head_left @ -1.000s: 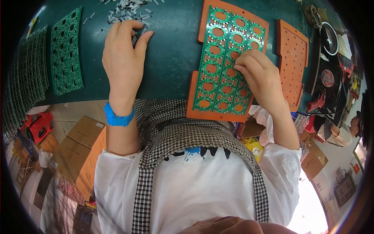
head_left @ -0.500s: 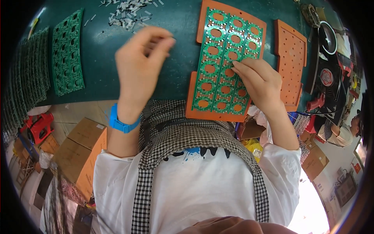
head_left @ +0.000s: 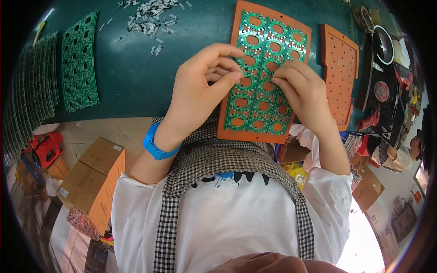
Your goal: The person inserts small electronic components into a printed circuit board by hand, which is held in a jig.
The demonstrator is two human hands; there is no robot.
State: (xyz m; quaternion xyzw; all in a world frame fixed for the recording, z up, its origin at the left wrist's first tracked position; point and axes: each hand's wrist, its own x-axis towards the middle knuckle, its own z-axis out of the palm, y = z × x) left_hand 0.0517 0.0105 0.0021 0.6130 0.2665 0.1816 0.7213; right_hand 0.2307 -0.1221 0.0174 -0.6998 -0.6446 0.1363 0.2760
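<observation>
A green panel of joined circuit boards (head_left: 251,91), with rows of round holes, lies on an orange tray (head_left: 223,123) in front of me. My left hand (head_left: 207,77) is at the panel's left edge. Its index finger reaches over the boards, while the thumb and the other fingers curl together; whatever they hold, if anything, is hidden. Over the panel's right part, my right hand (head_left: 305,86) has thumb and index fingertip pinched together near the middle column. Anything between them is too small to make out.
Small clear and black pieces (head_left: 152,18) lie heaped at the back. Another green panel (head_left: 79,61) lies at left beside a row of stacked panels (head_left: 32,86). A second orange tray (head_left: 339,68) with small holes lies at right. Cardboard boxes (head_left: 93,168) stand below the table.
My left hand has moved right, from near the heap of small pieces to the panel's left edge. My right hand stays over the panel with only a slight shift.
</observation>
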